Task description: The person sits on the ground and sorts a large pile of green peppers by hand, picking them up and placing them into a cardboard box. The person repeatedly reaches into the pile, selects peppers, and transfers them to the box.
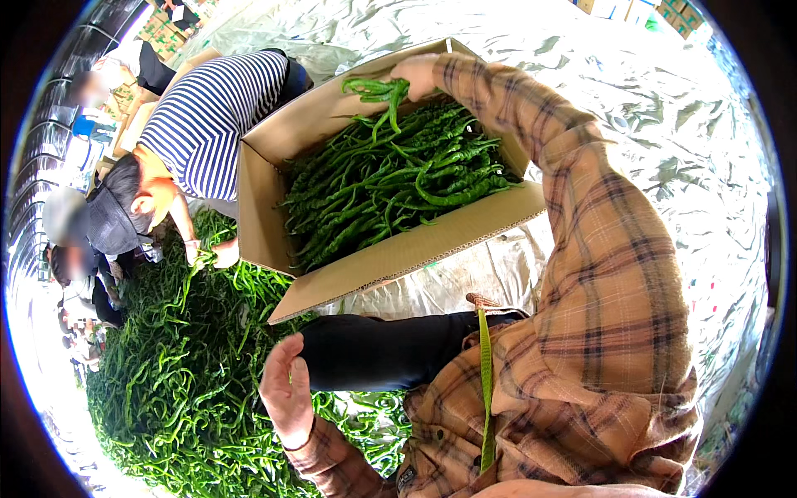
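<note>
My right hand [418,76] grips a small bunch of long green chili peppers [385,93] over the far side of an open cardboard box [398,239]. Below it, the box holds many long, wrinkled green peppers [398,180], mostly laid lengthwise. My left hand [287,392] is raised with nothing in it, thumb and fingers apart. It hangs in front of a big loose heap of green peppers [187,373], near my dark-trousered leg [380,352]. The near box flap is folded outwards.
Another person in a striped top [205,118] bends beside the box, both hands [212,254] in the pepper heap. More people [81,280] are along the heap's far left. Pale crumpled sheeting [647,124] covers the ground. Stacked cartons [159,34] stand at upper left.
</note>
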